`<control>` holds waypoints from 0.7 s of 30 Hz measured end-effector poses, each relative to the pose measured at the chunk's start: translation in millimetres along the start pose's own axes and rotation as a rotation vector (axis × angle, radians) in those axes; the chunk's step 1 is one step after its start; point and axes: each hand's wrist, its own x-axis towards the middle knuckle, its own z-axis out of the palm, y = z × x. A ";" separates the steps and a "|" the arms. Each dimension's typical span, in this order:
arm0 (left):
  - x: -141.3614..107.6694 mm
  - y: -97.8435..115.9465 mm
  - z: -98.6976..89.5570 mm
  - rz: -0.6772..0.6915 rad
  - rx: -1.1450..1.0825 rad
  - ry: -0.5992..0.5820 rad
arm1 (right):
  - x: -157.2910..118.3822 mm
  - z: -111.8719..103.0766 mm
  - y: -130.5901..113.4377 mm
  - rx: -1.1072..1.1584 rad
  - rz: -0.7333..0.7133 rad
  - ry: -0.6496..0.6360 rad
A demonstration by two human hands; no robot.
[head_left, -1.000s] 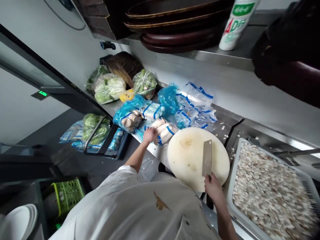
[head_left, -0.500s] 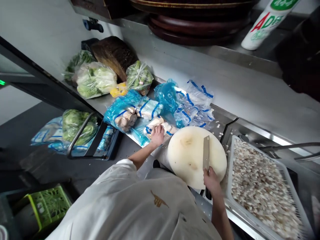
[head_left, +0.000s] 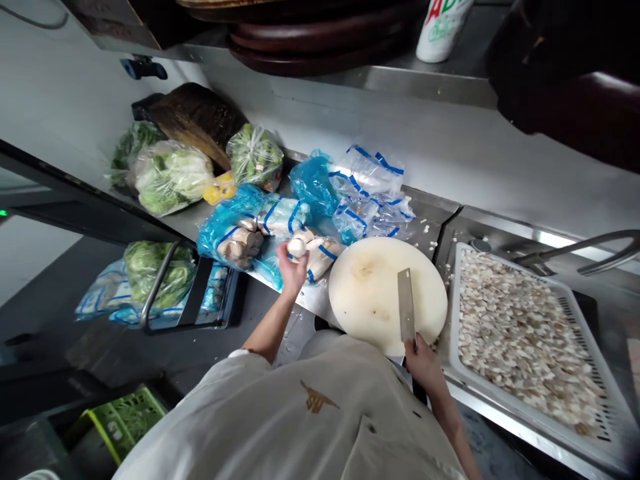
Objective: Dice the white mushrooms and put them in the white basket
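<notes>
My left hand [head_left: 293,272] grips a pale king oyster mushroom [head_left: 297,247], its round whitish end facing up. Just beside it lies an opened clear bag of mushrooms [head_left: 323,257] with blue stripes. In my right hand [head_left: 421,360] is the handle of a cleaver [head_left: 407,303]. The blade rests over the right part of a round white cutting board [head_left: 363,310], which has a few stains and no food on it. More mushrooms in a blue bag [head_left: 240,243] sit farther left, next to a striped pack [head_left: 283,217].
Right of the board, a white plastic basket [head_left: 456,307] holds many chopped pieces [head_left: 525,340] over the sink, near a faucet [head_left: 600,257]. Crumpled empty bags [head_left: 367,187] lie behind. Bagged greens [head_left: 173,177] stand back left. A cart [head_left: 160,287] and green crate [head_left: 125,420] are lower left.
My left hand has lifted a mushroom out of the opened bag and now holds it up. My right hand stays on the cleaver at the board. The view has shifted right.
</notes>
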 end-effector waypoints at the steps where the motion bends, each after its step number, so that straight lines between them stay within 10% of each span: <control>1: -5.6 14.0 6.7 0.134 -0.012 -0.072 | 2.0 -3.4 -3.0 -0.013 -0.006 -0.021; 9: -97.4 82.9 91.9 0.987 -0.029 -0.980 | 12.9 -39.7 -23.0 -0.158 -0.105 -0.083; 21: -74.3 47.4 110.4 1.009 -0.149 -0.884 | -23.1 -19.7 -43.5 -0.233 -0.102 -0.137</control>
